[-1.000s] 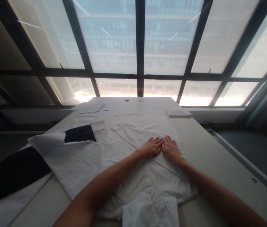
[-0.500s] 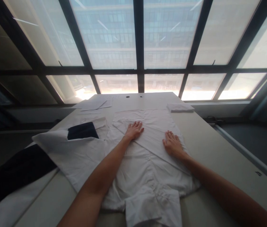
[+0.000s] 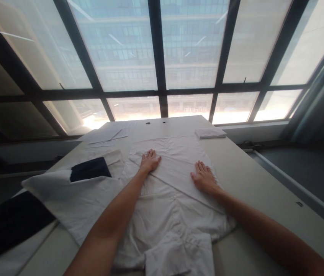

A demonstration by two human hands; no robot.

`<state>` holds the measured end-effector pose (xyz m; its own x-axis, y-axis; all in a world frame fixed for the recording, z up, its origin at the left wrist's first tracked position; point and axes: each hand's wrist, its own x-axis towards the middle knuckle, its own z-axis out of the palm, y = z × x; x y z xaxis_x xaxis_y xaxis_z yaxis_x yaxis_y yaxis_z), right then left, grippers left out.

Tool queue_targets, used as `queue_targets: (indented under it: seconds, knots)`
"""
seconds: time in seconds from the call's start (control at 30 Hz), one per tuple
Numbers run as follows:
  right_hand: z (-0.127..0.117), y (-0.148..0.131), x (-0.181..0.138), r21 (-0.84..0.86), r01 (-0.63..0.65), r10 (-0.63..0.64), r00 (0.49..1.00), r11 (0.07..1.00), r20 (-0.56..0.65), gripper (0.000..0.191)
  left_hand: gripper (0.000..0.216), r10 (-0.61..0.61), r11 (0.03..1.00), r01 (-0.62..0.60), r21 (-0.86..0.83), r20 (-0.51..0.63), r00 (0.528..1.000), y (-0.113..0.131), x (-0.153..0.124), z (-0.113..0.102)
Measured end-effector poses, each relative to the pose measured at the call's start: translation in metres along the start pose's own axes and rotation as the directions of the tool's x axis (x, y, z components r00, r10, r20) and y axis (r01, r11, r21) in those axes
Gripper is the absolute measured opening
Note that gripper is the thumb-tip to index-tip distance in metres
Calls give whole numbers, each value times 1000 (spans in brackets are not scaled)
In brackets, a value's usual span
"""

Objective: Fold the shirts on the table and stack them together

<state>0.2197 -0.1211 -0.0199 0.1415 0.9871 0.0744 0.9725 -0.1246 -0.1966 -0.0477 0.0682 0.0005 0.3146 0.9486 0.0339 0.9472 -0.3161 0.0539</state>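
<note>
A white shirt lies spread on the table, its collar end toward me and a row of buttons down its middle. Long folds cross its upper part. My left hand rests flat on the far left of the shirt, fingers spread. Further right, my right hand lies palm down near the shirt's right edge, fingers stretched out. Neither hand grips anything. To the left, white cloth with a dark navy patch lies partly behind my left forearm.
Loose white paper sheets lie at the far left of the white table. A folded white cloth sits at the far right. Dark navy fabric hangs over the left edge. Framed windows stand beyond the table.
The camera view has turned slightly right, so most things appear further left. My hands have spread a little further apart and stay flat on the shirt.
</note>
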Motion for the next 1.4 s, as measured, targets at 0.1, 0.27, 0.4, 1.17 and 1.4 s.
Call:
queue_targets:
  seconds: [0.1,0.27,0.4,1.17,1.4]
  knots:
    - [-3,12,0,-9,-50,50,999,999,-7,77,71,4,1000,-4,1,4,1000,0,0,0]
    - [-7,39,-1,-47,-111,110,994,993,-22,74,71,2,1000,-2,-6,-2,1000,-1,2,2]
    - [-7,54,-2,-53,-171,170,985,984,-19,74,71,5,1000,-5,-14,-15,1000,-1,3,4]
    - [-7,86,12,197,-226,256,956,954,-142,56,67,683,723,-679,-129,-18,730,134,-87,-7]
    - [-19,66,2,101,-179,196,958,979,-207,57,66,731,677,-724,-130,9,682,148,-105,7]
